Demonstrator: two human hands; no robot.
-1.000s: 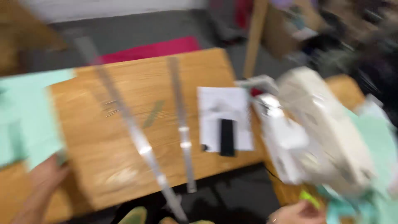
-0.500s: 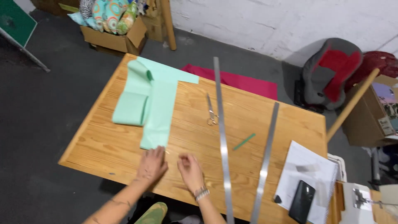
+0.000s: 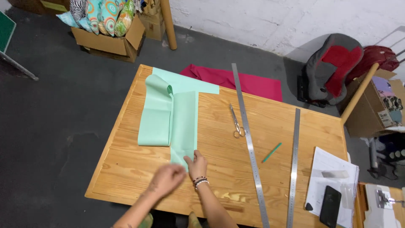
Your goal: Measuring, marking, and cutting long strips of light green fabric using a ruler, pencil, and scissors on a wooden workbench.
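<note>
My right hand [image 3: 196,162] lies flat on the near end of the mint fabric [image 3: 184,122], fingers together and pressed down, not gripping; it pins the strip's end to the table [image 3: 126,169] so that it lies smooth. My left hand [image 3: 168,178] is just beside it, at the same end of the strip. It is motion-blurred, so I cannot tell whether its fingers are spread or curled, or whether they touch cloth or only wood.

The fabric runs away from me toward the far left corner. One band lies flat; a second is folded back beside it with a raised loop at the far end. The layer count is unclear.

To the right, apart from the cloth: scissors [image 3: 237,122], closed, just beside a long steel ruler [image 3: 249,143]. Then a green pencil [image 3: 271,152], a second ruler [image 3: 294,164], and papers [image 3: 331,185] with a dark phone [image 3: 330,206] on them. All are laid clear of the cloth, within reach.

Red cloth [image 3: 236,80] hangs behind the table's far edge, mostly hidden. Both rulers are cut off by the frame's bottom. A white machine [image 3: 384,202] at lower right is only partly in view.
</note>
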